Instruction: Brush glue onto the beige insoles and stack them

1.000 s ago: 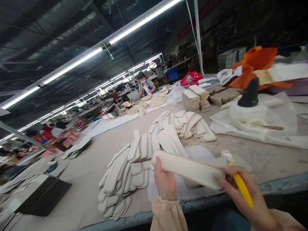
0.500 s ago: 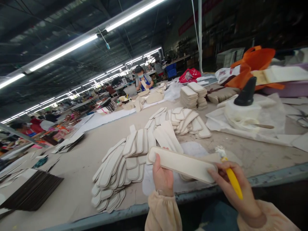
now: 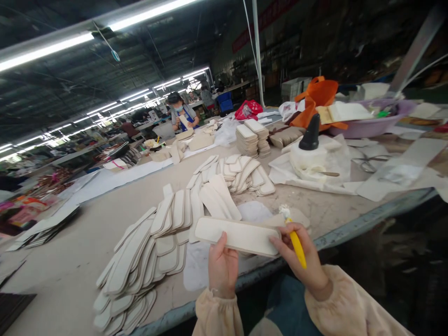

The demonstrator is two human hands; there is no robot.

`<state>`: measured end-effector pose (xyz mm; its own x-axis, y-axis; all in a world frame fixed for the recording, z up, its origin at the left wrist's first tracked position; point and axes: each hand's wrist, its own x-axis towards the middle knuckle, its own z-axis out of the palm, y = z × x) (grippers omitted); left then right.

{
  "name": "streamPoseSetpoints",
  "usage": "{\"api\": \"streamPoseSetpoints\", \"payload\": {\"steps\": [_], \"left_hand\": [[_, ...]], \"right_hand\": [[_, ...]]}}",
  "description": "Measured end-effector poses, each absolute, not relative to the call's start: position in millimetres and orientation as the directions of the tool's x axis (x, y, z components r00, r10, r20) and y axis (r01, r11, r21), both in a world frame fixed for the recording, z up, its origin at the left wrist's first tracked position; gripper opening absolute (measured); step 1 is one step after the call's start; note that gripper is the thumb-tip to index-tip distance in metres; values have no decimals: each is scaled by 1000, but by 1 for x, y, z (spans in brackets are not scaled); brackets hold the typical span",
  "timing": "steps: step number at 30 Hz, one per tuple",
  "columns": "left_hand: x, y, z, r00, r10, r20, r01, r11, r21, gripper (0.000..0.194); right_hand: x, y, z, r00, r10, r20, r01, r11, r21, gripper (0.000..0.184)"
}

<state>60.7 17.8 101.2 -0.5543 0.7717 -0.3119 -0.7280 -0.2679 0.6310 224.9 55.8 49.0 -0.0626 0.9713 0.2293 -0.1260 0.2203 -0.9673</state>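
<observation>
A long cream panel with rounded corners [image 3: 238, 235] is held level above the front of the table. My left hand [image 3: 223, 266] grips its lower edge left of the middle, thumb on top. My right hand [image 3: 303, 254] pinches the right end between thumb and fingers. Tucked in that same hand is a yellow-handled brush [image 3: 297, 245], its whitish bristles pointing up. Just beyond lie fanned piles of similar cream panels [image 3: 143, 247], with more overlapping pieces [image 3: 241, 172] farther back. White sheets [image 3: 196, 266] lie beneath the held panel.
A white glue container with a black cone top [image 3: 311, 135] stands on plastic at the right. Behind it are a purple basin [image 3: 378, 119] and orange cloth [image 3: 320, 93]. Neat panel stacks [image 3: 247, 140] stand mid-table. A co-worker [image 3: 184, 114] stands across the table, holding a pale piece.
The view has swung right, showing more of the basin and scissors side. Both hands still hold the panel, which now lies more level. The brush stays in my right hand.
</observation>
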Motion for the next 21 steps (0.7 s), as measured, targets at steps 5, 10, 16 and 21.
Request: {"api": "streamPoseSetpoints", "payload": {"steps": [5,10,16,21], "left_hand": [[59,15,96,-582,755,-302,-684,-254,684,34],[58,12,97,-591,744,-313,-684,-255,684,34],[61,7,99,-601,741,-297,-682,-283,674,33],[62,5,101,-594,755,-277,-688,-297,663,34]], "right_hand": [[226,56,46,-95,966,242,-123,230,-965,29],[226,57,47,-64,972,226,-103,219,-970,28],[227,56,46,-51,973,224,-86,220,-972,29],[229,56,45,6,969,247,-62,247,-967,31]]}}
